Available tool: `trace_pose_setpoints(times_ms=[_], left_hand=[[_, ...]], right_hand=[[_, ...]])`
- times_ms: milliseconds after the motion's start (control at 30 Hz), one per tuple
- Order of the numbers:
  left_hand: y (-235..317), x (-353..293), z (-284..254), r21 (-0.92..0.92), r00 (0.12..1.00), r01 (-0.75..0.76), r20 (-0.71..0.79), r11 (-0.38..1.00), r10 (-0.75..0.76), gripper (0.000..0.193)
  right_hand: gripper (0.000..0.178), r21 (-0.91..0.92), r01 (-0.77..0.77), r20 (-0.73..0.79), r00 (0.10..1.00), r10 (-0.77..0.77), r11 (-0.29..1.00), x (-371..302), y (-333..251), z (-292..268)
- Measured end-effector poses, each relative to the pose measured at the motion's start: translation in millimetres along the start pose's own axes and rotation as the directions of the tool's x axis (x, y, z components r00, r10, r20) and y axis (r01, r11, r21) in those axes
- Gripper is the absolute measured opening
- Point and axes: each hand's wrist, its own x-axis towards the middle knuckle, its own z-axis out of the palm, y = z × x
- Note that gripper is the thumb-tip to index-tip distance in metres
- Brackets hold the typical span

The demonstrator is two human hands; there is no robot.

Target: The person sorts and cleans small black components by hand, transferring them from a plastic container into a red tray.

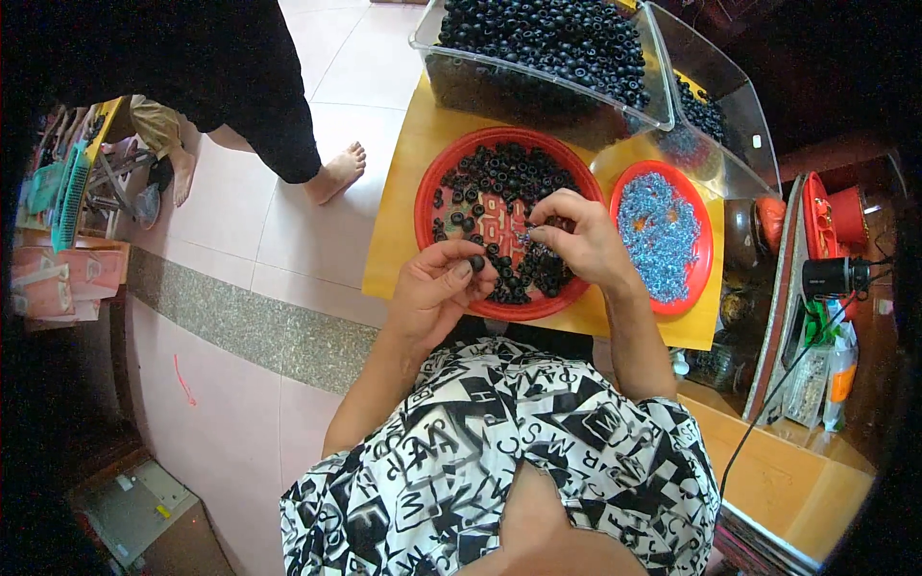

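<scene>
My left hand [432,293] is closed over the near left edge of a round red tray [423,213], pinching a small round black part [476,262] between thumb and fingers. Loose black ring-shaped parts [514,173] lie scattered in that tray, around a printed pattern on its bottom. Over the tray's right side, my right hand [588,240] has thumb and forefinger pressed together. What they hold is too small to make out. Just right of this hand, an oval red tray [709,254] carries a heap of small silvery-blue pieces [658,230].
Both trays rest on a yellow tabletop [399,192]. Behind them stands a clear plastic bin [547,86] full of black parts, with another clear bin [744,115] beside it. A person's bare foot [338,175] is on the tiled floor at left. A black cable [768,403] hangs at right.
</scene>
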Motion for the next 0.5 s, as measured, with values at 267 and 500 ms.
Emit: trace_pose_setpoints(times_ms=[267,500], left_hand=[[-6.0,3.0,18.8,-0.041,0.996,0.080,0.049,0.996,-0.078,0.024],[-13.4,-0.4,32.0,-0.096,0.998,0.052,0.047,0.994,-0.048,0.022]], right_hand=[[0.013,0.613,-0.030,-0.025,0.998,0.057,0.790,-34.4,-17.3,7.4],[0.017,0.495,0.108,-0.096,0.993,-0.069,0.862,-48.4,-34.8,13.6]])
